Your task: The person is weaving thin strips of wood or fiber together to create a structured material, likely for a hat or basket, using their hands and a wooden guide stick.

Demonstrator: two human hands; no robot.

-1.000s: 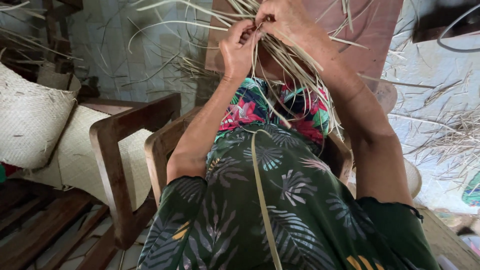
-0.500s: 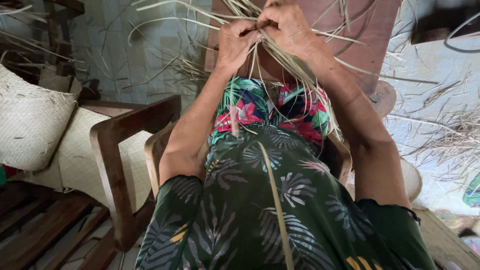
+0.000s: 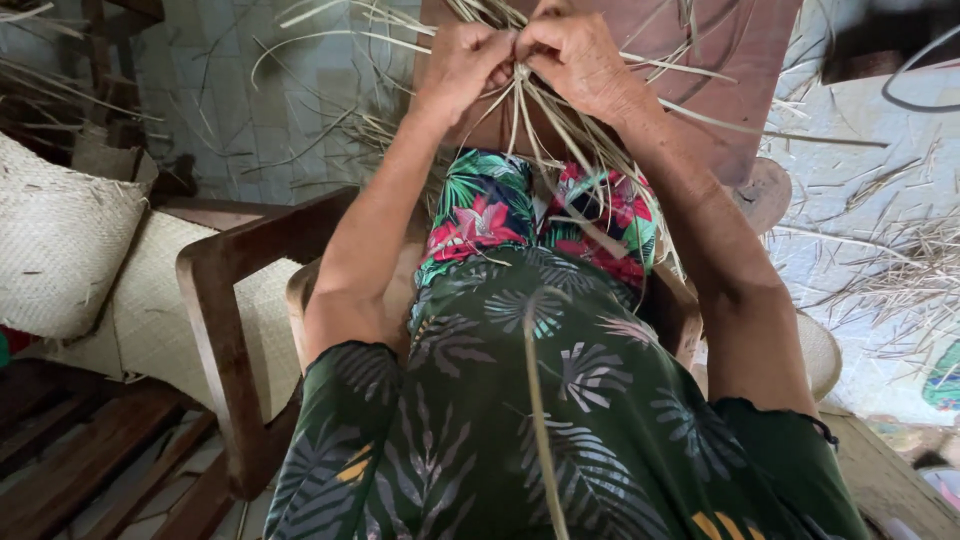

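Note:
My left hand and my right hand are raised in front of me, close together, fingers pinched on a bundle of pale dried leaf strips. The strips fan out from between the hands, some hanging down over my floral lap cloth. One long strip runs down the front of my dark green leaf-patterned dress. Behind the hands stands a reddish-brown board.
A woven straw basket and a woven mat lie at the left, next to a dark wooden chair frame. Loose strips litter the tiled floor at the right. A wooden bench sits lower left.
Both hands have come closer together and dropped slightly, gathering the strips tightly between them. The long strip down my dress has shifted a little.

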